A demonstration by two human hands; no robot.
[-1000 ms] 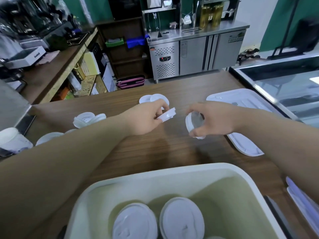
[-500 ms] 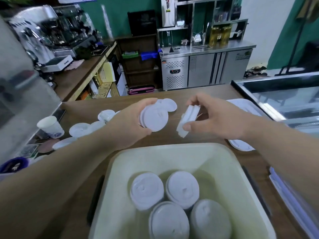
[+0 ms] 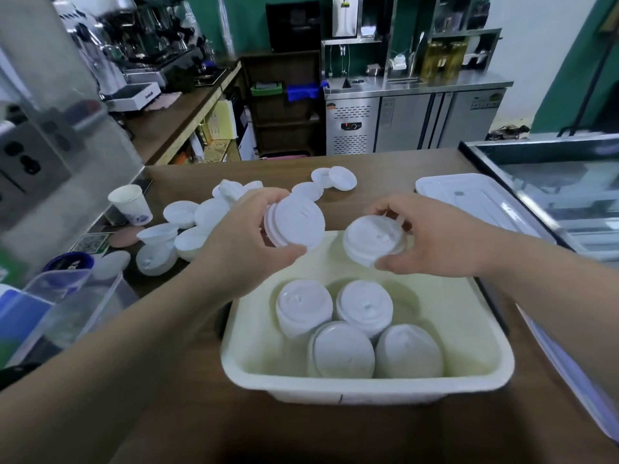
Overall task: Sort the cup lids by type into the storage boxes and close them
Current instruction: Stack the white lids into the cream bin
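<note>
- The storage box (image 3: 469, 333) is a cream plastic tub, rectangular with rounded corners and a thick rolled rim, standing on the brown wood-grain table (image 3: 187, 420).
- Inside the storage box stand four lid stacks (image 3: 340, 351), matte white plastic, round, packed against each other.
- The left hand (image 3: 248, 239) hovers over the far rim of the storage box, thumb and fingers curled round a few nested flat lids (image 3: 294, 222), their ridged edges showing at the left.
- The right hand (image 3: 442, 239), also above that far rim, pinches a domed lid (image 3: 373, 241) with a raised sip spout (whether more nest beneath it I cannot tell).
- Beyond the storage box to the left lie loose lids (image 3: 201, 216) in a heap, with a white paper cup (image 3: 130, 204) further left.
- Beyond the storage box to the right lies a flat white box cover (image 3: 469, 195), ribbed and glossy.
- Against half a second ago, both hands have come nearer to the storage box, and the domed lid, then edge-on, now shows its top.
</note>
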